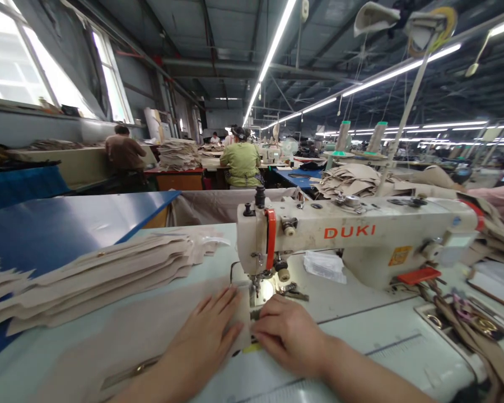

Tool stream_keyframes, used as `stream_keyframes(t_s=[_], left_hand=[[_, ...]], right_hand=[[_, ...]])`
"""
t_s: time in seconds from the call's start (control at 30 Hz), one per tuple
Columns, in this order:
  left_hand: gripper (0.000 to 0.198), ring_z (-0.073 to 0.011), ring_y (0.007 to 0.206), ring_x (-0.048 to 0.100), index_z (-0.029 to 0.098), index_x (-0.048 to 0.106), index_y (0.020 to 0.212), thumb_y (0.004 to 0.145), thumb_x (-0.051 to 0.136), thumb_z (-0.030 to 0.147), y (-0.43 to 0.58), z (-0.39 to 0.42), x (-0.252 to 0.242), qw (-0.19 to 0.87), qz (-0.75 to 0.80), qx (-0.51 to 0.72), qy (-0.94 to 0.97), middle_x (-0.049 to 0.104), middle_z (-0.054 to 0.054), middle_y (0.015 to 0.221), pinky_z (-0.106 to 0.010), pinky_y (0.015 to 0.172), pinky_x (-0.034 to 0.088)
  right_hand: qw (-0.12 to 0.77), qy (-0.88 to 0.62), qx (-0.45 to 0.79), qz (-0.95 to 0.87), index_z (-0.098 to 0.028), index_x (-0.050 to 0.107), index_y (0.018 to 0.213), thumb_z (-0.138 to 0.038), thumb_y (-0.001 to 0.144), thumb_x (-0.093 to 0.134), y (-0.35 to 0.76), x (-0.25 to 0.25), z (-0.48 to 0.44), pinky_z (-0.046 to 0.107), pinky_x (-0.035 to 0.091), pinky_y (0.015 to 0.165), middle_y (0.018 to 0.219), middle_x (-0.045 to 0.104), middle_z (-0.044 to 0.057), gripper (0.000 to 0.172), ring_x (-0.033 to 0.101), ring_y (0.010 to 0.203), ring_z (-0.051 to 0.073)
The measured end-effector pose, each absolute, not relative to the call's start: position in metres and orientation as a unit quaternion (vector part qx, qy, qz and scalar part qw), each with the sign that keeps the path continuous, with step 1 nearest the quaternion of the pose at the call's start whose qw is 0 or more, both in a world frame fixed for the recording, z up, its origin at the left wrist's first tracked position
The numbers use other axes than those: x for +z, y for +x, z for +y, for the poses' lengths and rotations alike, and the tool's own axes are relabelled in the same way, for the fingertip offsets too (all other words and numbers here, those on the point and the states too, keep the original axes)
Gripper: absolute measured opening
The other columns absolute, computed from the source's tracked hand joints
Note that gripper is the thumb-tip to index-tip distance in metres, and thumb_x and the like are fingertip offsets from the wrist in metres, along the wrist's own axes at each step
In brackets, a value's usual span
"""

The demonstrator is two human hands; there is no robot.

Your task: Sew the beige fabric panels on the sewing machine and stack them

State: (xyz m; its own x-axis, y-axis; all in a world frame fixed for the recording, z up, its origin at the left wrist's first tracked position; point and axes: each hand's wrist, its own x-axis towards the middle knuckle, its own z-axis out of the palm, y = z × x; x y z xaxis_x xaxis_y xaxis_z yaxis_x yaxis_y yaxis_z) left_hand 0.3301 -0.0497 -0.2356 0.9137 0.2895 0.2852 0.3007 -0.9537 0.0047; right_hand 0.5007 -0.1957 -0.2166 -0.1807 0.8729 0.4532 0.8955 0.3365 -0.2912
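A white DUKI sewing machine (361, 235) stands on the pale table (361, 330). A beige fabric piece (143, 324) lies under its needle (256, 285). My left hand (205, 336) rests flat on the fabric just left of the needle, fingers stretched out. My right hand (288, 333) sits just right of the needle, its fingers curled and pinching the fabric edge near the presser foot.
A long stack of beige cut pieces (96, 277) lies on the table's left. A blue table (67, 224) stands behind it. Straps and metal rings (466, 319) sit in a tray at right. Other people (241, 162) work at tables farther back.
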Motion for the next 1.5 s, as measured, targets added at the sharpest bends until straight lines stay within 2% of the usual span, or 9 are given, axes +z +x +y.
stream_keyframes(t_s=[0.13,0.27,0.53,0.73,1.0,1.17,1.27,1.33,1.5], left_hand=[[0.049,-0.0287,0.125,0.054,0.015,0.053,0.137,0.095,0.042,0.038,0.331,-0.050,-0.236,0.037,-0.150,-0.151,-0.976,0.053,-0.012,0.139,-0.046,0.102,0.044],[0.050,-0.0298,0.122,0.056,0.015,0.055,0.135,0.094,0.044,0.041,0.331,-0.049,-0.234,0.042,-0.145,-0.161,-0.975,0.055,-0.013,0.137,-0.046,0.100,0.046],[0.050,-0.0285,0.124,0.055,0.016,0.056,0.135,0.094,0.043,0.041,0.331,-0.045,-0.239,0.036,-0.150,-0.158,-0.975,0.054,-0.010,0.138,-0.045,0.100,0.046],[0.048,-0.0277,0.123,0.056,0.018,0.056,0.134,0.094,0.043,0.041,0.330,-0.045,-0.241,0.050,-0.131,-0.191,-0.971,0.056,-0.009,0.137,-0.043,0.100,0.047],[0.045,-0.0256,0.117,0.060,0.019,0.052,0.135,0.094,0.046,0.039,0.328,-0.039,-0.245,0.074,-0.093,-0.332,-0.936,0.061,-0.009,0.132,-0.040,0.099,0.046],[0.050,-0.0246,0.129,0.049,0.018,0.043,0.141,0.092,0.050,0.027,0.326,-0.065,-0.218,0.090,-0.011,-0.360,-0.929,0.054,-0.010,0.139,-0.043,0.113,0.031],[0.048,-0.0219,0.132,0.046,0.023,0.048,0.138,0.092,0.042,0.012,0.327,-0.078,-0.216,0.100,0.042,-0.358,-0.927,0.056,-0.006,0.138,-0.045,0.116,0.023],[0.048,-0.0198,0.127,0.051,0.024,0.054,0.133,0.093,0.034,0.007,0.328,-0.079,-0.223,0.106,0.059,-0.374,-0.920,0.063,-0.005,0.129,-0.043,0.115,0.025],[0.041,-0.0199,0.097,0.064,0.017,0.067,0.108,0.099,0.028,0.014,0.326,-0.067,-0.231,0.090,0.033,-0.390,-0.916,0.072,-0.009,0.096,-0.039,0.098,0.047]], right_hand=[[0.287,-0.677,0.016,-0.678,-0.020,0.070,0.094,-0.023,0.093,0.051,0.536,-0.197,-0.208,0.025,0.046,0.078,0.092,0.068,0.005,0.019,0.061,0.088,0.017],[0.152,-0.837,-0.033,-0.525,-0.020,0.070,0.096,-0.021,0.090,0.055,0.589,-0.180,-0.228,0.026,0.045,0.077,0.097,0.069,0.006,0.016,0.063,0.090,0.020],[0.092,-0.888,-0.059,-0.447,-0.015,0.067,0.083,-0.013,0.090,0.052,0.625,-0.195,-0.247,0.026,0.042,0.072,0.089,0.068,0.009,0.016,0.063,0.085,0.021],[0.114,-0.891,-0.060,-0.434,-0.016,0.066,0.080,-0.011,0.089,0.052,0.621,-0.189,-0.247,0.025,0.040,0.067,0.085,0.069,0.007,0.018,0.064,0.082,0.021],[0.161,-0.867,-0.025,-0.471,-0.018,0.069,0.079,-0.016,0.084,0.057,0.594,-0.167,-0.262,0.024,0.040,0.062,0.079,0.070,0.005,0.013,0.063,0.072,0.018],[0.232,-0.783,0.080,-0.572,-0.019,0.070,0.073,-0.013,0.077,0.061,0.541,-0.161,-0.256,0.022,0.041,0.058,0.072,0.069,0.002,0.011,0.061,0.065,0.015],[0.265,-0.748,0.100,-0.600,-0.018,0.071,0.072,-0.011,0.076,0.062,0.510,-0.166,-0.232,0.022,0.041,0.060,0.074,0.070,0.002,0.012,0.061,0.066,0.014],[0.269,-0.733,0.123,-0.612,-0.018,0.071,0.072,-0.012,0.077,0.063,0.495,-0.171,-0.211,0.021,0.041,0.060,0.075,0.072,0.002,0.011,0.062,0.066,0.014],[0.294,-0.714,0.152,-0.617,-0.019,0.072,0.072,-0.012,0.075,0.064,0.478,-0.185,-0.174,0.019,0.037,0.057,0.070,0.070,-0.002,0.011,0.059,0.064,0.012]])
